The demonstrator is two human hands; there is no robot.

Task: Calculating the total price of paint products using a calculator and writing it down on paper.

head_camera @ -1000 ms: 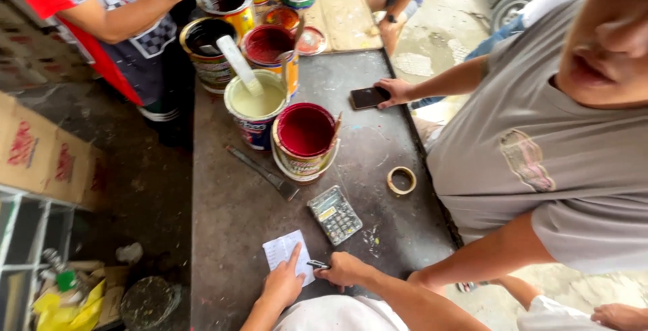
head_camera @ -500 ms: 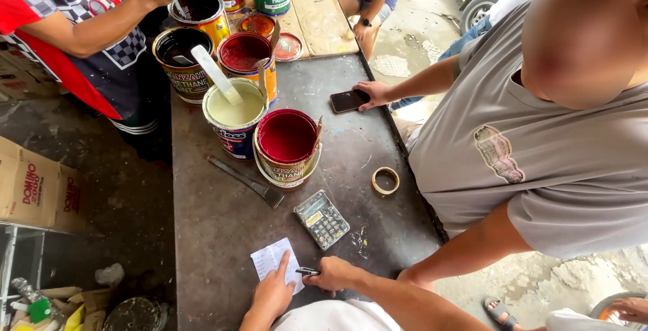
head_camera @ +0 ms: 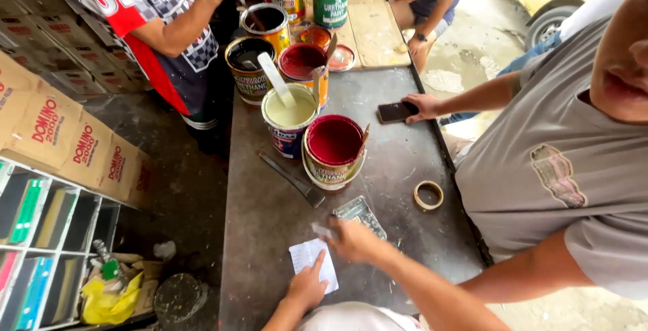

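On the grey tabletop (head_camera: 270,223), taking the small white paper (head_camera: 312,261) as the mark, the person's left hand (head_camera: 307,289) lies on its near edge, fingers flat and spread, pinning it, gripping nothing. Just right of the paper the right hand (head_camera: 354,240) is loosely curled over a calculator (head_camera: 364,213), forearm angled in from the lower right; a small object seems pinched at its fingertips, perhaps a pen, but blur hides it. Beyond the paper stands an open can (head_camera: 334,149) of red paint, with a cream one (head_camera: 289,118) behind it. A careless sweep of the right forearm could knock the red can, I judge, and spill paint over paper and calculator.
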